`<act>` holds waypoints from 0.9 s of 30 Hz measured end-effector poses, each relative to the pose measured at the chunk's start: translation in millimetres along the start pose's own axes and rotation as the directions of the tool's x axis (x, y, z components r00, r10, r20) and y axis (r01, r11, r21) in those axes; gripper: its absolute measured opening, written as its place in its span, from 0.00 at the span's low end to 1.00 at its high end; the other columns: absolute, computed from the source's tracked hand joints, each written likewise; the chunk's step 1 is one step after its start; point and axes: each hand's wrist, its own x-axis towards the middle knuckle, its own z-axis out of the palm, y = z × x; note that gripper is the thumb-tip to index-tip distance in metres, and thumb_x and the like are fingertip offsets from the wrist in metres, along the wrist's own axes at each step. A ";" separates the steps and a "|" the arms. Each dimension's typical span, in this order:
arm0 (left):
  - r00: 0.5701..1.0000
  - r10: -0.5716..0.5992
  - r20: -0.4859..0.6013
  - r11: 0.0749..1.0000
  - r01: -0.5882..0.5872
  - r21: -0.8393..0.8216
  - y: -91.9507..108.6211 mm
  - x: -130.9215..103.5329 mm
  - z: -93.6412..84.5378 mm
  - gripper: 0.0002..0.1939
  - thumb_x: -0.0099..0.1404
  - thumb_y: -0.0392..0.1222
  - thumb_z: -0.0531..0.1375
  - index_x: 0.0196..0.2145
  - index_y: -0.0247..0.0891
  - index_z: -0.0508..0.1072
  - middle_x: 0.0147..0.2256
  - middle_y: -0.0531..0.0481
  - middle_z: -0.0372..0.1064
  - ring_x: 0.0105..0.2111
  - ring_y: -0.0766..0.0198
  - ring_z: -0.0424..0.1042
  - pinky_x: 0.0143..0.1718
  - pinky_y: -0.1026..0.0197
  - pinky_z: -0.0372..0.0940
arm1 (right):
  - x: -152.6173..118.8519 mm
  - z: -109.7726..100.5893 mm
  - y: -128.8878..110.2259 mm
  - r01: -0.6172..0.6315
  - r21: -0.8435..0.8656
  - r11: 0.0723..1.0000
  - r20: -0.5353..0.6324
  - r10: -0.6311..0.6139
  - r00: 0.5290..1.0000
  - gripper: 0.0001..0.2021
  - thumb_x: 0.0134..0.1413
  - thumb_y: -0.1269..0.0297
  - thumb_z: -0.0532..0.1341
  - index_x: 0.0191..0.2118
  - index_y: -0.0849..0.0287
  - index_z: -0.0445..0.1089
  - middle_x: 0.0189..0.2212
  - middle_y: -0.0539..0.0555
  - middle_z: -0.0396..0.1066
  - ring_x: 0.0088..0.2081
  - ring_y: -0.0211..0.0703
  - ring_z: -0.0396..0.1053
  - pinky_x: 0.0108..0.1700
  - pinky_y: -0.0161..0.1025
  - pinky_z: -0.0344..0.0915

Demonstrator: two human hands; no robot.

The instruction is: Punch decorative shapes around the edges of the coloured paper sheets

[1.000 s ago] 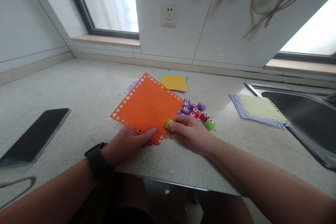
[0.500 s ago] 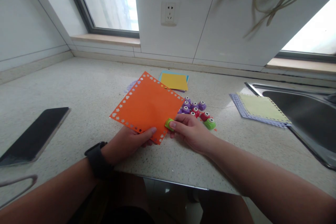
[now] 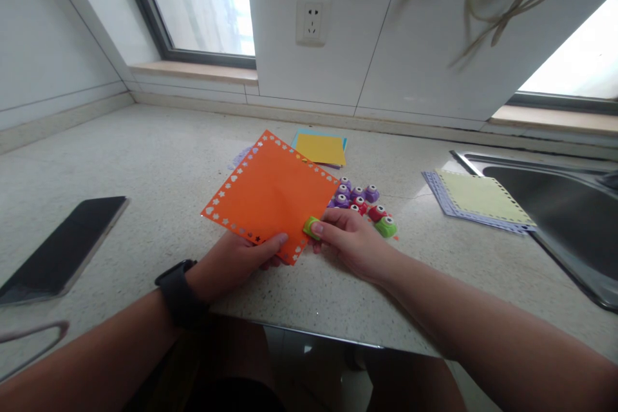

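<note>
An orange sheet of paper (image 3: 273, 196), its borders cut with small star, heart and flower holes, is held above the counter. My left hand (image 3: 253, 251) pinches its near edge, thumb on top and fingers beneath. In my right hand (image 3: 350, 241) is a green craft punch (image 3: 311, 228), thumb on its top, set on the sheet's lower right edge. Just beyond that hand stand several purple craft punches (image 3: 371, 192), some red craft punches (image 3: 376, 212) and another green craft punch (image 3: 386, 227). Orange paper bits lie beside them.
Yellow and blue sheets (image 3: 321, 149) lie behind the orange one. To the right, punched pale yellow paper (image 3: 483, 196) sits on lilac sheets, overlapping the edge of a sink (image 3: 560, 206). A black tablet-like device (image 3: 65, 248) rests at left. The counter's front edge (image 3: 313, 335) is close.
</note>
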 end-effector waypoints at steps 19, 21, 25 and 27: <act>1.000 -0.001 -0.006 1.000 0.001 -0.007 2.6 0.0 1.2 0.10 0.65 0.45 0.61 0.31 0.36 0.74 0.25 0.52 0.76 0.24 0.66 0.71 0.26 0.65 0.67 | 0.4 1.5 -1.3 0.004 -0.002 1.000 -0.012 -0.004 1.000 0.14 0.55 0.54 0.68 0.31 0.62 0.74 0.26 0.52 0.73 0.28 0.37 0.68 0.35 0.38 0.62; 1.000 -0.002 -0.007 1.000 0.002 -0.009 2.2 -0.3 1.2 0.09 0.65 0.45 0.61 0.31 0.36 0.74 0.25 0.53 0.76 0.23 0.66 0.72 0.26 0.65 0.67 | 0.5 1.4 -1.4 0.008 -0.008 1.000 -0.011 -0.008 1.000 0.14 0.55 0.54 0.68 0.31 0.62 0.73 0.27 0.52 0.73 0.28 0.37 0.68 0.35 0.37 0.62; 1.000 -0.003 -0.005 1.000 0.003 -0.010 1.2 -0.6 0.9 0.09 0.65 0.45 0.62 0.30 0.37 0.74 0.25 0.53 0.77 0.23 0.66 0.72 0.26 0.65 0.68 | 0.3 1.2 -1.9 0.006 -0.018 1.000 -0.006 -0.006 1.000 0.14 0.56 0.54 0.68 0.31 0.62 0.73 0.27 0.53 0.73 0.29 0.38 0.68 0.35 0.37 0.62; 1.000 0.003 -0.002 1.000 -0.003 -0.011 1.4 -0.3 0.8 0.09 0.65 0.44 0.61 0.30 0.37 0.74 0.25 0.53 0.77 0.23 0.66 0.72 0.25 0.66 0.68 | 0.1 1.2 -2.2 0.004 -0.026 1.000 -0.005 -0.004 1.000 0.15 0.56 0.54 0.68 0.31 0.62 0.73 0.28 0.53 0.73 0.29 0.38 0.68 0.35 0.37 0.62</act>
